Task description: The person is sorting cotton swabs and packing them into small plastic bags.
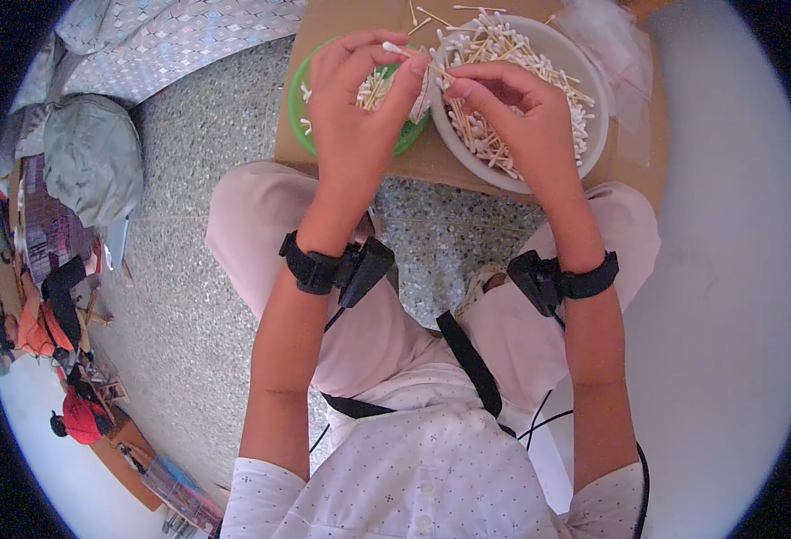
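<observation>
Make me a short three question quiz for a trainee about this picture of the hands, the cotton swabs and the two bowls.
1. True or false: the white bowl holds far more cotton swabs than the green bowl.
2. What do both bowls stand on? A) a metal tray B) a brown cardboard sheet C) a wooden stool
3. What is strapped around each wrist?

Key
1. True; the white bowl is heaped, while the green one shows only a small bunch.
2. B.
3. A black band with a small black device; the left hand and the right hand both pinch swabs above the bowls.
</observation>
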Demonstrator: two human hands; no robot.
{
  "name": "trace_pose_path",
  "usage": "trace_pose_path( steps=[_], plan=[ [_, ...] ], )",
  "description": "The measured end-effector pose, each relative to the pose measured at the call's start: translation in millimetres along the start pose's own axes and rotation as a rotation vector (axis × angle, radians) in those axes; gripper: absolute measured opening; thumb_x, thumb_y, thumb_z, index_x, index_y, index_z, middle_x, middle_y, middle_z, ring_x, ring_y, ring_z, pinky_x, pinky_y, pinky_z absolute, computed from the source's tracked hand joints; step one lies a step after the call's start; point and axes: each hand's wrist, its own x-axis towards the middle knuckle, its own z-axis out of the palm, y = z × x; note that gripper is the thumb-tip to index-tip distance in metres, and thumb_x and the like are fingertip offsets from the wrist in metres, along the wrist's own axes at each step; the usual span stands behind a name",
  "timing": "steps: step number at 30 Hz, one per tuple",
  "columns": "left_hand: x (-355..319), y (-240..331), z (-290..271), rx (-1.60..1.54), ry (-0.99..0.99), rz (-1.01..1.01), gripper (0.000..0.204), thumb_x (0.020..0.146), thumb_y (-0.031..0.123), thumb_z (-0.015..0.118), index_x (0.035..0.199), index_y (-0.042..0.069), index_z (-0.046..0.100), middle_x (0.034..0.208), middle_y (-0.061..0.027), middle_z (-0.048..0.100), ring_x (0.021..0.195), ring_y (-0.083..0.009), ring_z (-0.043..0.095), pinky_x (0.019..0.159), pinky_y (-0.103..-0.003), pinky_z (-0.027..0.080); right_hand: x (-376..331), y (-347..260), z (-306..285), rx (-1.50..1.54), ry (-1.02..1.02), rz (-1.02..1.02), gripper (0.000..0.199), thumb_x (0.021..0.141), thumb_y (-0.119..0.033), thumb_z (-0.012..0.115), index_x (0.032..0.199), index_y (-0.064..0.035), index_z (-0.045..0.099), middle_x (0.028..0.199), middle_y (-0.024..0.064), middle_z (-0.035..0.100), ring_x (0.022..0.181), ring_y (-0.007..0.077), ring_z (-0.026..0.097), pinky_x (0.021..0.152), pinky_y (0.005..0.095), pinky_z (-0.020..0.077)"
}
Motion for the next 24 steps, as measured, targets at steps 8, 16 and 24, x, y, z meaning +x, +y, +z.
trace_pose_path(
  steps=[8,16,24],
  plan=[
    [-1,1,2,-0.038,0.008,0.000,0.012,0.075,0.011,0.072,0.081,0.005,0.064,0.096,-0.0054,0.064,0.094,-0.0228,0.053,0.084,-0.033,0.040,1,3,1,-0.023,0.037,0.025,0.017,0.085,-0.019,0.067,0.093,-0.0049,0.069,0.079,0.0029,0.068,0.070,0.0092,0.061,0.066,0.0232,0.0487],
    [-3,0,3,-0.013,0.013,0.000,0.012,0.075,0.012,0.073,0.081,0.005,0.065,0.097,-0.0070,0.063,0.095,-0.0237,0.054,0.084,-0.034,0.041,-3,-6,8,-0.163,0.034,-0.125,0.019,0.087,-0.022,0.063,0.091,-0.0046,0.068,0.078,0.0041,0.068,0.069,0.0097,0.061,0.065,0.0245,0.0488],
    [-3,0,2,0.001,0.022,-0.006,0.013,0.075,0.012,0.073,0.082,0.005,0.065,0.096,-0.0086,0.062,0.096,-0.0241,0.054,0.083,-0.034,0.042,-1,-5,3,-0.136,0.025,-0.018,0.017,0.088,-0.020,0.061,0.089,-0.0048,0.068,0.075,0.0043,0.067,0.067,0.0095,0.062,0.063,0.0246,0.0495]
  ],
)
